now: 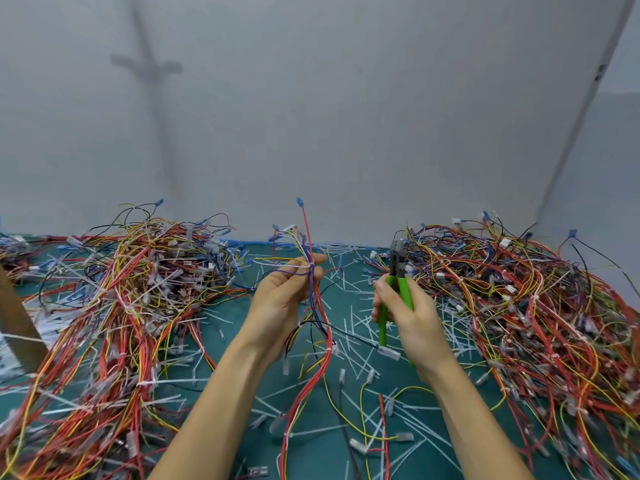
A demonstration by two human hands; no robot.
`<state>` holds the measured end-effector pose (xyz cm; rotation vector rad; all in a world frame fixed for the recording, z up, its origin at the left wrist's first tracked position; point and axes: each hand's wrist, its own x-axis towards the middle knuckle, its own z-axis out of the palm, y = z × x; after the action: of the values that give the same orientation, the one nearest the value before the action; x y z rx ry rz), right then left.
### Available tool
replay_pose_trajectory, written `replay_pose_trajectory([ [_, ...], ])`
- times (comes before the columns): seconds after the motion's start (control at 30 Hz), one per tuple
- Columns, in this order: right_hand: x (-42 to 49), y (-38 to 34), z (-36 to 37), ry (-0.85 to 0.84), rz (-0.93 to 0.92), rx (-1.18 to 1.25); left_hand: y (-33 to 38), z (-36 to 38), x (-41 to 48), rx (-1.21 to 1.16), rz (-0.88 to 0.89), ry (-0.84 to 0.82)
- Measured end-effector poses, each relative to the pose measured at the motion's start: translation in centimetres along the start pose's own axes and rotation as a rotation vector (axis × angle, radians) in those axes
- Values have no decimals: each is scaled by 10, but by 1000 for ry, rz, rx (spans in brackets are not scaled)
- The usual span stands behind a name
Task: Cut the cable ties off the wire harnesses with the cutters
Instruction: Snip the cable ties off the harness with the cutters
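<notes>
My left hand (282, 294) holds a wire harness (317, 320) upright above the green mat, fingers curled round the bundle. A white cable tie (311, 265) binds the wires just at my fingertips. Red, blue, yellow and black wires hang down from the hand, and another white tie (333, 348) sits lower on them. My right hand (405, 313) grips the green-handled cutters (398, 271), jaws pointing up. The jaws stand a hand's width to the right of the harness and do not touch it.
A big heap of wire harnesses (131, 306) lies on the left, another heap (526, 306) on the right. Several cut white ties (349, 327) and loose wires litter the green mat (343, 455) between them. A grey wall stands behind. A brown board (17, 323) leans at the far left.
</notes>
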<state>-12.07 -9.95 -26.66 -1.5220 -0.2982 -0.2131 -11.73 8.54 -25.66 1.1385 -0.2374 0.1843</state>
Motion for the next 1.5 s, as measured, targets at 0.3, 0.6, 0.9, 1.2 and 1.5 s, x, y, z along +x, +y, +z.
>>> replay_pose_trajectory([
  [0.3,-5,5,12,-41,-88,-114,-13,-2,0,207,24,-62],
  [0.6,-7,0,17,7,-60,-37,-9,7,-5,326,94,-159],
  [0.9,-7,-2,19,97,-38,66,-11,17,-9,463,83,-219],
  [1.2,-7,-2,18,146,-36,92,-7,16,-12,438,-12,-224],
  [1.5,-6,-2,18,191,-47,131,-6,20,-17,722,182,104],
])
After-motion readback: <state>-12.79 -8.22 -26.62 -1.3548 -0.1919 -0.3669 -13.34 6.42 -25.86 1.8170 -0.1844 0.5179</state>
